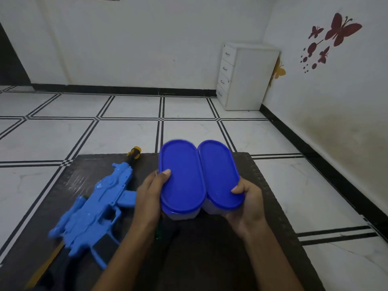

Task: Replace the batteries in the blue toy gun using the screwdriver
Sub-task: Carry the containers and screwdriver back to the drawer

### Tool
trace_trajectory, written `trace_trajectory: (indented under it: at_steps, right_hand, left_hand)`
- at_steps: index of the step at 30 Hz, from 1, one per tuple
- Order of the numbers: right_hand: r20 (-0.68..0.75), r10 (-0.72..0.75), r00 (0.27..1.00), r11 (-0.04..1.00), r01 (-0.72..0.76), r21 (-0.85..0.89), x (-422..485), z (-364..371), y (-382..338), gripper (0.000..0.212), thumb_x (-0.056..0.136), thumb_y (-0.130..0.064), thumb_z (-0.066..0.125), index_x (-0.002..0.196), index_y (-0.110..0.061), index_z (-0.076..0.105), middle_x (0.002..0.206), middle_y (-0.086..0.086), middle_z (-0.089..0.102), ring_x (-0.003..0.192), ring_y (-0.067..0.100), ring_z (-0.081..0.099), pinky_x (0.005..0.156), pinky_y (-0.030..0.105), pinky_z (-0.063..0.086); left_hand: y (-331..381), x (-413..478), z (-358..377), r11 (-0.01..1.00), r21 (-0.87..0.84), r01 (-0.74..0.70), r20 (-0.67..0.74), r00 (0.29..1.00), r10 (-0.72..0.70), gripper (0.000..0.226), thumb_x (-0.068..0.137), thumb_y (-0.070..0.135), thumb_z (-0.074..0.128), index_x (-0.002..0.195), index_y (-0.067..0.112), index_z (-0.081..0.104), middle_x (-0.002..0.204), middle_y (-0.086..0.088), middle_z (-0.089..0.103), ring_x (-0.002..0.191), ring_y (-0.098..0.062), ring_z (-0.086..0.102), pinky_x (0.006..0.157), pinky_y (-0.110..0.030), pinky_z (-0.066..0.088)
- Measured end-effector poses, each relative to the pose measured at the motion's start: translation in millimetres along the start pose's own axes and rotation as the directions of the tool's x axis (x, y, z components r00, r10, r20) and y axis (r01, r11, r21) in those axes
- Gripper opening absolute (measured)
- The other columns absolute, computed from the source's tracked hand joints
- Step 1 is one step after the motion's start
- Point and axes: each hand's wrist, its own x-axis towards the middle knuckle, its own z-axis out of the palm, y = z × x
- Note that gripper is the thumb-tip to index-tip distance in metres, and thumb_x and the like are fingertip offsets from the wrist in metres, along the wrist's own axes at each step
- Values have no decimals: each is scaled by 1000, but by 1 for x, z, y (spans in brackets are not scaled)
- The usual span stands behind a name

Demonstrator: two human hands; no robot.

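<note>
Head view, the only feed I have: I judge this as the set-up step, before any screw is touched; the left hand grips one blue-lidded tub and the right hand grips a second tub, each with the thumb on the lid and the fingers curled round the clear body below; the two tubs touch side by side, held just above the dark counter. I cannot tell what is inside them; batteries would be my guess.

The blue toy gun lies flat on the counter's left half, just beside my left wrist, untouched; the screwdriver, with its yellow-and-black handle, pokes out past the gun's far end at the counter's back edge.

Next I would need to set the tubs down on the bare right part, free both hands, then reach past the gun for the screwdriver. A thin green object lies under my left forearm and could get knocked. A white drawer unit stands well apart on the tiled floor.
</note>
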Motion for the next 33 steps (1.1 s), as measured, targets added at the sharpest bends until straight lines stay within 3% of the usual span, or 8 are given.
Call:
trace_trajectory:
  at_steps: [4, 6, 9, 13, 18, 24, 29, 33]
  right_hand:
    - [-2, -65, 998, 997, 65, -42, 39, 23, -18, 22, 80, -6, 52, 100, -7, 62, 110, 9, 71, 103, 38, 63, 74, 45, 50]
    - [-10, -55, 998, 997, 54, -54, 48, 38, -29, 15, 84, -12, 58, 97, -11, 67, 103, 5, 73, 100, 32, 65, 74, 45, 52]
    - [-14, 30, 999, 997, -31, -77, 46, 64, -46, 36, 84, -20, 66, 117, -6, 64, 116, 10, 69, 107, 34, 66, 81, 50, 55]
    - [-20, 152, 988, 984, -153, -94, 26, 111, -90, 55, 81, -22, 73, 132, -8, 54, 127, 13, 64, 112, 35, 64, 80, 46, 57]
    - [-24, 247, 969, 962, -248, -112, -20, 181, -165, 67, 77, -25, 78, 135, -8, 50, 132, 15, 60, 116, 36, 62, 83, 46, 56]
    - [12, 341, 940, 925, -333, -183, -86, 277, -264, 82, 66, -30, 86, 135, -8, 48, 131, 15, 60, 115, 36, 63, 82, 46, 56]
    - [92, 362, 928, 922, -343, -178, -125, 329, -318, 79, 65, -29, 86, 134, -10, 50, 129, 13, 63, 115, 36, 63, 83, 46, 56]
    - [196, 360, 912, 924, -319, -212, -140, 352, -345, 62, 75, -25, 79, 130, -11, 55, 125, 13, 65, 113, 35, 63, 81, 45, 56]
  left_hand:
    - [30, 53, 3, 999, 33, -38, 84, 996, 35, 12, 71, 38, 71, 66, 27, 68, 89, -6, 70, 87, -28, 66, 73, -41, 50]
    - [42, 69, 1, 999, 33, -7, 96, 995, 4, 13, 72, 39, 64, 71, 27, 70, 94, -8, 70, 90, -28, 66, 75, -44, 50]
    - [63, 74, -1, 999, 12, 46, 70, 996, -46, 33, 71, 39, 66, 88, 12, 63, 103, -13, 68, 93, -30, 65, 80, -45, 50]
    - [124, 64, -1, 992, 26, 126, 40, 991, -127, 32, 75, 37, 63, 90, 10, 58, 97, -10, 68, 88, -26, 65, 75, -41, 50]
    - [245, 34, 9, 977, 58, 206, 38, 977, -209, 24, 81, 36, 62, 89, 14, 63, 100, -9, 70, 91, -26, 67, 74, -40, 52]
    - [403, -16, 23, 966, 68, 249, -26, 969, -247, 36, 76, 40, 67, 94, 10, 60, 104, -16, 69, 93, -31, 66, 76, -43, 50]
    - [486, -54, 35, 976, 80, 201, -95, 977, -193, 18, 87, 31, 63, 89, 12, 61, 95, -9, 70, 88, -27, 67, 63, -32, 52]
    - [526, -78, 42, 986, 71, 148, -143, 980, -136, 16, 91, 28, 58, 90, 13, 62, 92, -8, 69, 79, -22, 67, 51, -22, 51]
